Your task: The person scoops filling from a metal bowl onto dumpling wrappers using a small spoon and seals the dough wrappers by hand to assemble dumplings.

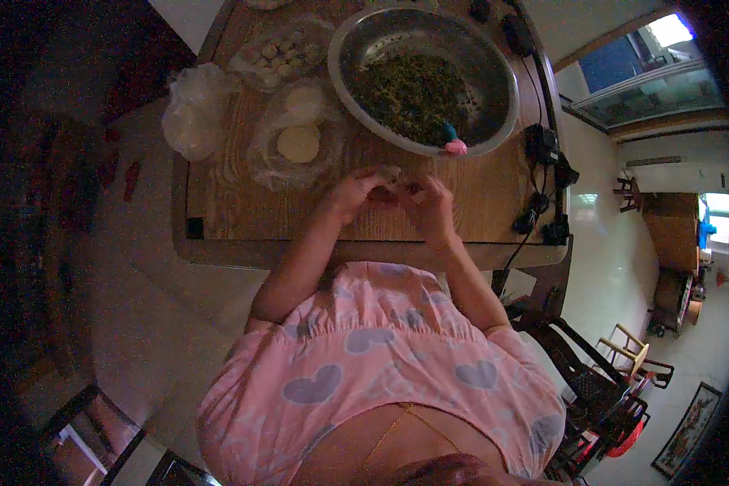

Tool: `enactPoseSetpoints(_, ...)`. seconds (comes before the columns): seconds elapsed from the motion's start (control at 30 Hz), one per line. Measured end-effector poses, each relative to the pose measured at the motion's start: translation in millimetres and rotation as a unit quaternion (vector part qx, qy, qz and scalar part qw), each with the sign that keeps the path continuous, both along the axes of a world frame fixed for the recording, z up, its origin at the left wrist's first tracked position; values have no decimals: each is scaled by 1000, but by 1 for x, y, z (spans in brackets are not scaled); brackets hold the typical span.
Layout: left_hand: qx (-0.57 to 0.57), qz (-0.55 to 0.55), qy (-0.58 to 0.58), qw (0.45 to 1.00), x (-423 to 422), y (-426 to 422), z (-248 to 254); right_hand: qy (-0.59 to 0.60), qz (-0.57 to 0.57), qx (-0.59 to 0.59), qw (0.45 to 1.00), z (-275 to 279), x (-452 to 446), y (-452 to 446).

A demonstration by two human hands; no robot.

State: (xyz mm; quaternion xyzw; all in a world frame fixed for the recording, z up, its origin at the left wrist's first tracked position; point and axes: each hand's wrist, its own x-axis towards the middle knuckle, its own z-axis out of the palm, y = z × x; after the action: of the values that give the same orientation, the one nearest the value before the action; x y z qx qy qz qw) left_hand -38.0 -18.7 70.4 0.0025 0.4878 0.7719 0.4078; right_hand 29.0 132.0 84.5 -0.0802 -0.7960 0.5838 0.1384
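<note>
The left hand [353, 196] and right hand [431, 206] pinch a pale piece [391, 172], fingers [372, 176] narrowed, apparently to steady it; the bowl [500, 97] stands handily near.

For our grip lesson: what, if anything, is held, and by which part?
Left hand and right hand seemingly pinch a pale piece; which part is unclear.

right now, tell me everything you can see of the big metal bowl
The bowl is large, round and greyish, apparently metal, with sloping walls and a shiny rim. It sits upright on the wooden table, beyond the hands and toward the right. Inside is a finely chopped, dark green mixture, with bits clinging to the walls. A pink-and-teal handle rests at its near rim. Neither hand touches it.
</note>
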Motion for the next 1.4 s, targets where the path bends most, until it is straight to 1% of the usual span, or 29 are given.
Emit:
enactPoseSetpoints(0.03,17,14,-29,999,0,1,-4,-12,-5,-31,999,-1,0,0)
enactPoseSetpoints(0.07,14,14,-34,999,-1,2,-8,-24,-12,-63,998,-3,1,-1)
enactPoseSetpoints(0.13,9,13,-44,999,-1,3,-11,13,-4,87,996,-11,1,0)
enactPoseSetpoints(0.2,-15,38,-33,999,1,3,-8,-20,-27,-83,996,-13,1,-7)
enactPoseSetpoints(0.23,-26,49,-28,998,3,3,-4,-21,-27,-81,996,-15,1,-7)
enactPoseSetpoints(0.27,-70,58,30,995,3,3,1,-23,-27,-79,996,-17,2,-7)
enactPoseSetpoints(0.33,-151,55,133,978,3,4,20,5,-3,97,995,-30,0,0)
enactPoseSetpoints(0.4,-226,23,209,951,1,4,32,-14,-11,-65,998,-34,-3,0)
enactPoseSetpoints(0.47,-250,-10,233,940,-1,4,29,-30,-2,-108,994,-37,-3,1)
enactPoseSetpoints(0.5,-240,-18,227,944,-2,4,22,-39,10,-70,997,-39,-3,4)
enactPoseSetpoints(0.57,-213,-32,216,952,-4,4,13,14,33,89,995,-43,-3,10)
enactPoseSetpoints(0.6,-197,-36,212,957,-4,3,12,75,44,209,974,-40,-5,12)
enactPoseSetpoints(0.63,-180,-41,208,960,-4,3,13,135,53,325,935,-36,-5,13)
enactPoseSetpoints(0.67,-185,-44,207,960,-4,3,15,124,58,308,941,-32,-4,13)
enactPoseSetpoints(0.7,-190,-47,206,959,-3,3,24,114,63,291,948,-4,-2,6)
enactPoseSetpoints(0.73,-194,-50,204,958,-3,3,29,104,68,275,953,10,-2,2)
enactPoseSetpoints(0.83,-173,-61,210,960,-3,2,30,25,57,220,973,3,-1,5)
enactPoseSetpoints(0.93,-194,-62,200,958,-4,3,26,-56,39,56,996,-5,-1,10)
enactPoseSetpoints(1.03,-148,-70,142,976,-5,2,16,42,72,221,972,-27,2,19)
enactPoseSetpoints(1.13,-149,-69,182,970,-4,5,18,55,110,289,950,-39,1,26)
enactPoseSetpoints(1.17,-156,-68,179,969,-4,5,19,28,119,281,952,-40,1,27)
enactPoseSetpoints(1.23,-170,-66,172,968,-4,5,21,-27,136,265,954,-17,1,19)
enactPoseSetpoints(1.33,-180,-80,240,951,-9,4,4,58,93,261,959,-30,2,18)
enactPoseSetpoints(1.37,-173,-87,206,959,-9,4,-1,69,97,299,947,-33,2,20)
enactPoseSetpoints(1.4,-167,-94,171,967,-9,3,6,79,101,336,933,-32,2,21)
